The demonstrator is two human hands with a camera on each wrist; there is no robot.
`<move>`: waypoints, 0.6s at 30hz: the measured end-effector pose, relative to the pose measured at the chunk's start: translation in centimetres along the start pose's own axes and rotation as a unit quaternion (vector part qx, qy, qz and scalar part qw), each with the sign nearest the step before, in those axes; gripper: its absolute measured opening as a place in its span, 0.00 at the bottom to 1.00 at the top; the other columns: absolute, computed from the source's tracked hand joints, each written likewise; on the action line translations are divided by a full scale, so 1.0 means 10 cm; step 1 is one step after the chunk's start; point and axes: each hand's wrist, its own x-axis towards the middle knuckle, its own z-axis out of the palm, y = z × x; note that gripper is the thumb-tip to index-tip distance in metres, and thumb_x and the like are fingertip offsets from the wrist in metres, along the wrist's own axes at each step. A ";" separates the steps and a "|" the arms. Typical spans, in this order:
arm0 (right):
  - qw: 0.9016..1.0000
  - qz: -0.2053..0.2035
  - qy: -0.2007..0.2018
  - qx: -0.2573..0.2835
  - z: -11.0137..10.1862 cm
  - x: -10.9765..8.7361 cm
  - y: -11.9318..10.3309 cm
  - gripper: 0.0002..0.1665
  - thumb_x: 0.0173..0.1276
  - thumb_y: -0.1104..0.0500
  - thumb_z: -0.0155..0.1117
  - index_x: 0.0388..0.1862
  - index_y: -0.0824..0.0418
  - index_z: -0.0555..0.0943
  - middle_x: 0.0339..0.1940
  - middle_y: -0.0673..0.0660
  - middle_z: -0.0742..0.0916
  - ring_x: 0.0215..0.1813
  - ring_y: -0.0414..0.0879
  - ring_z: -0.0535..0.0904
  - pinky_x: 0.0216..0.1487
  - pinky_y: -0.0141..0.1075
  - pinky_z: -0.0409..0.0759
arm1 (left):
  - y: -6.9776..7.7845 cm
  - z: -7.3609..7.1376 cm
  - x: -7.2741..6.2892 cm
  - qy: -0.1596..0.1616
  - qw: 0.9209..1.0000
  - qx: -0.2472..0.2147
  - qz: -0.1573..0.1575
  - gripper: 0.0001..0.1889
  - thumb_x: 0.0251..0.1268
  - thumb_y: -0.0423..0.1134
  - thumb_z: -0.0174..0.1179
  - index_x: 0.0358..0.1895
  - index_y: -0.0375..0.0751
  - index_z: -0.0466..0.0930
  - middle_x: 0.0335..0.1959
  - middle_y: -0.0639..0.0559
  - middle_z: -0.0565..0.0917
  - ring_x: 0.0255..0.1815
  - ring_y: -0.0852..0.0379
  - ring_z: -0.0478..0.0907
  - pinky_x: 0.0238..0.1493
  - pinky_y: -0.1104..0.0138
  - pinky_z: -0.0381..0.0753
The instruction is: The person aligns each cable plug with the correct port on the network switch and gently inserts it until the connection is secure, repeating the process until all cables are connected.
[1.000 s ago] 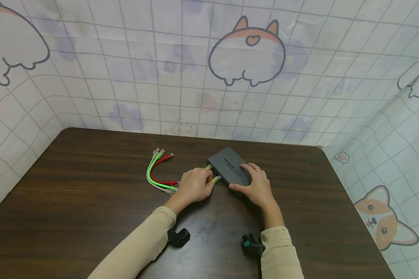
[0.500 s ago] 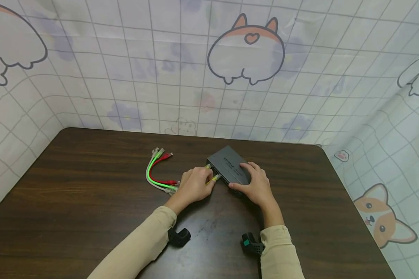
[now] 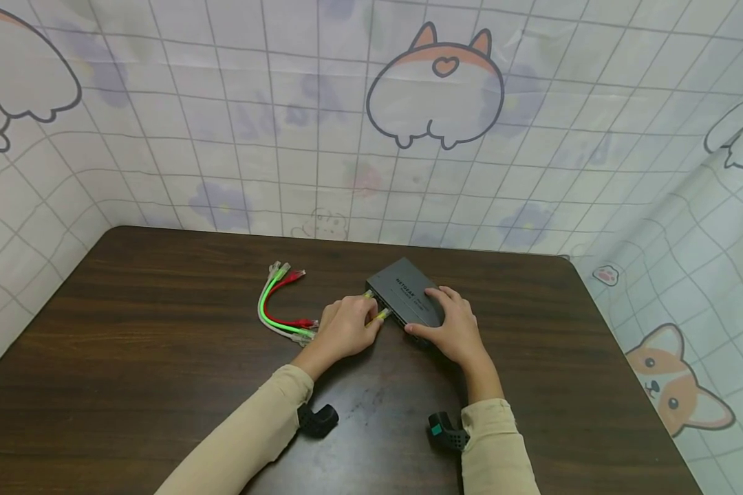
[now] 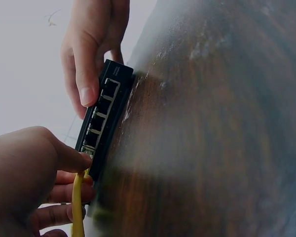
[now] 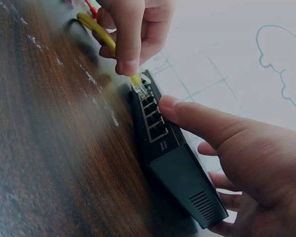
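Note:
A dark grey NETGEAR network switch [image 3: 399, 282] sits on the table, its row of ports facing left. My right hand [image 3: 455, 330] grips its near right end, thumb along the port-side edge and fingers over the top. My left hand [image 3: 345, 326] pinches a yellow network cable [image 5: 101, 34] just behind its clear plug [image 5: 140, 89], which is at one of the ports. The cable bends away behind the left fingers, partly hidden by them. Another yellow end [image 3: 369, 294] shows at the far end of the port row. Several open ports [image 4: 103, 106] lie beside the plug.
Left of the left hand lie a green cable [image 3: 263, 302], a whitish cable [image 3: 261, 317] and a red cable [image 3: 287, 323], curved together. The dark wooden table [image 3: 161, 385] meets a patterned cloth [image 3: 322, 137] at the back and sides.
Both hands, the switch and the cables keep their places. Only the head view shifts very slightly.

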 end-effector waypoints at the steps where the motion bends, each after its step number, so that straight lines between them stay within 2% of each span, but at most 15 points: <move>1: 1.000 0.000 0.000 0.000 0.00 0.00 0.00 0.50 0.54 0.38 0.73 0.72 0.53 0.66 0.76 0.61 0.63 0.72 0.63 0.59 0.66 0.64 0.58 | 0.00 0.00 0.00 0.000 1.000 -0.001 -0.001 0.09 0.64 0.47 0.62 0.25 0.53 0.78 0.20 0.60 0.75 0.15 0.62 0.67 0.16 0.68 0.63; 18: 1.000 -0.002 -0.001 0.008 0.00 0.00 0.01 0.49 0.53 0.38 0.73 0.71 0.53 0.67 0.77 0.59 0.62 0.73 0.61 0.59 0.66 0.63 0.58 | -0.01 -0.01 0.00 0.001 1.000 -0.019 -0.002 0.08 0.63 0.47 0.64 0.28 0.52 0.79 0.19 0.61 0.73 0.16 0.64 0.67 0.16 0.69 0.64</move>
